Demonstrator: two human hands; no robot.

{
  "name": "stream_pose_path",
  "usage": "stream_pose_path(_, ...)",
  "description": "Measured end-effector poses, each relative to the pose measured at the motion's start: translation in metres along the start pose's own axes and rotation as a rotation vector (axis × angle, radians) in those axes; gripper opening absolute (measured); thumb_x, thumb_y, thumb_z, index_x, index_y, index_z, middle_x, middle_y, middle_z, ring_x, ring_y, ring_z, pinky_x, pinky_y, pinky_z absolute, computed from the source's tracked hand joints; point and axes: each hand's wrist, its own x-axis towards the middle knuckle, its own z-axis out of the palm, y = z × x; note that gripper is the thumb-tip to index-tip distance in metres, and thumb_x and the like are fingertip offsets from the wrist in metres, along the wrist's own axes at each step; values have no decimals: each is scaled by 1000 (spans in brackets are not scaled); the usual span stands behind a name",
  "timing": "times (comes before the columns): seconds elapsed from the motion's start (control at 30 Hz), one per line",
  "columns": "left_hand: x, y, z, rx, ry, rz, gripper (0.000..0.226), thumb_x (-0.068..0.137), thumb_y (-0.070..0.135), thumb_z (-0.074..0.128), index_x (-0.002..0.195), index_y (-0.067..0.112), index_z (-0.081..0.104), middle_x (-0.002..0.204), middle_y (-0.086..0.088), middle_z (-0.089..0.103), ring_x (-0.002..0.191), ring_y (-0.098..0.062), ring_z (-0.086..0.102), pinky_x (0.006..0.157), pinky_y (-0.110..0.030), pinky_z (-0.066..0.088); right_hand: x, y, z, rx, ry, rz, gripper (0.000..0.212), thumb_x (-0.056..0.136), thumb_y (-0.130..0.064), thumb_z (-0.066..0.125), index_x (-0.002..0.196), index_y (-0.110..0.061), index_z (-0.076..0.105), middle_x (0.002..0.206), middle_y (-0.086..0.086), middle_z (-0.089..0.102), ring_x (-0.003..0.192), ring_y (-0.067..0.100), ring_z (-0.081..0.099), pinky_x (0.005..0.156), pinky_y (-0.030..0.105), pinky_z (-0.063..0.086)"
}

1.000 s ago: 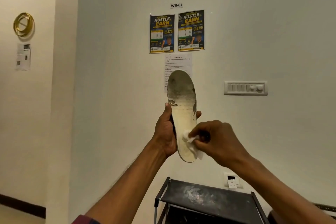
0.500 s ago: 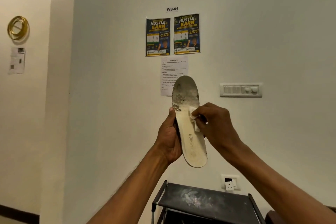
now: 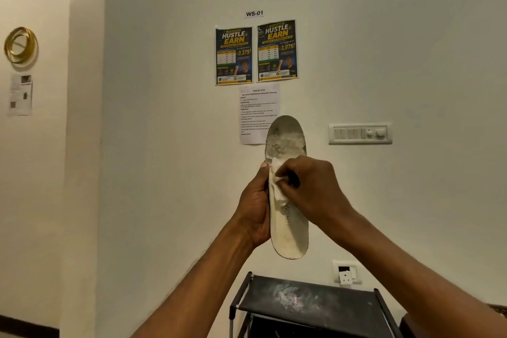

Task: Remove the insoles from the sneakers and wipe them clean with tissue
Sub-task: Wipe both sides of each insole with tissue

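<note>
A cream insole point(image 3: 288, 230) stands upright in front of me, toe end up, with a worn grey patch at the toe. My left hand point(image 3: 253, 207) grips its left edge around the middle. My right hand point(image 3: 307, 189) presses a crumpled white tissue point(image 3: 279, 181) against the insole's face, just below the worn patch. The fingers hide much of the tissue. No sneakers are in view.
A black shoe rack point(image 3: 310, 302) with a dusty white smear on its top shelf stands below my hands. On the wall behind are two posters point(image 3: 256, 53), a task sheet point(image 3: 253, 112), a switch panel point(image 3: 360, 133) and a socket point(image 3: 346, 271).
My right hand slid the tissue up the insole from the heel end to the middle over the second. The insole turned slightly and the view shifted.
</note>
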Motion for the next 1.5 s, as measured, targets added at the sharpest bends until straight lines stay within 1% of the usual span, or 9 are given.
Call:
stream_pose_path(0.2, -5, 0, 7, -19, -27, -67, 57, 103, 55, 49, 138, 13, 64, 119, -20, 69, 99, -35, 66, 93, -49, 53, 27, 22, -7, -86, 163, 54, 5, 86, -10, 75, 90, -7, 73, 89, 7, 67, 75, 16, 64, 68, 23, 54)
stream_pose_path(0.37, -4, 1, 9, 17, -19, -60, 54, 103, 55, 49, 138, 17, 64, 113, -18, 72, 96, -34, 70, 98, -52, 52, 14, 16, -5, -29, 9, -15, 7, 86, -15, 76, 91, -10, 76, 89, 4, 73, 73, 15, 68, 70, 28, 59)
stream_pose_path(0.43, -7, 1, 8, 1, -61, -103, 58, 101, 57, 51, 140, 15, 63, 119, -20, 67, 93, -33, 64, 94, -48, 52, 15, 27, -10, -68, 89, 27, 1, 87, -11, 74, 87, -10, 75, 83, 5, 73, 70, 16, 68, 68, 32, 60)
stream_pose_path(0.57, -5, 0, 13, 40, -87, -118, 63, 101, 59, 53, 145, 14, 57, 122, -21, 67, 88, -33, 64, 83, -44, 54, 39, 36, -11, -94, 255, 44, 4, 87, -12, 74, 86, -11, 71, 81, 4, 69, 72, 15, 65, 68, 27, 56)
stream_pose_path(0.7, -3, 1, 14, 43, -44, -69, 50, 99, 55, 56, 132, 19, 66, 105, -18, 71, 87, -34, 68, 88, -49, 55, 30, 17, -4, 23, 108, -70, 5, 85, -13, 77, 88, -11, 74, 88, 2, 73, 72, 10, 64, 67, 12, 48)
stream_pose_path(0.93, -3, 0, 12, 59, -120, -135, 69, 99, 61, 53, 148, 13, 54, 134, -23, 56, 91, -30, 63, 85, -42, 54, 43, 46, -14, -115, 285, 16, 4, 89, -8, 71, 84, -8, 70, 78, 5, 69, 72, 17, 63, 65, 40, 57)
stream_pose_path(1.13, -1, 1, 19, 3, -53, -103, 53, 99, 55, 57, 136, 17, 65, 117, -19, 70, 93, -34, 68, 86, -48, 57, 35, 25, -11, -70, 129, -122, 3, 86, -9, 75, 89, -9, 74, 87, 5, 73, 73, 12, 61, 66, 21, 48)
stream_pose_path(1.3, 0, -3, 16, 44, -50, -109, 60, 100, 58, 56, 145, 18, 58, 146, -25, 56, 122, -38, 59, 96, -49, 53, 56, 45, -18, -171, 303, -7, 10, 92, -7, 65, 83, -6, 71, 78, 9, 70, 72, 20, 62, 65, 33, 55)
stream_pose_path(1.5, -1, 1, 19, 28, -34, -64, 55, 99, 54, 57, 141, 18, 61, 130, -20, 69, 107, -37, 72, 91, -49, 59, 55, 27, -15, -82, 142, -161, 11, 89, -4, 69, 99, -5, 73, 97, 9, 74, 82, 16, 68, 76, 11, 47)
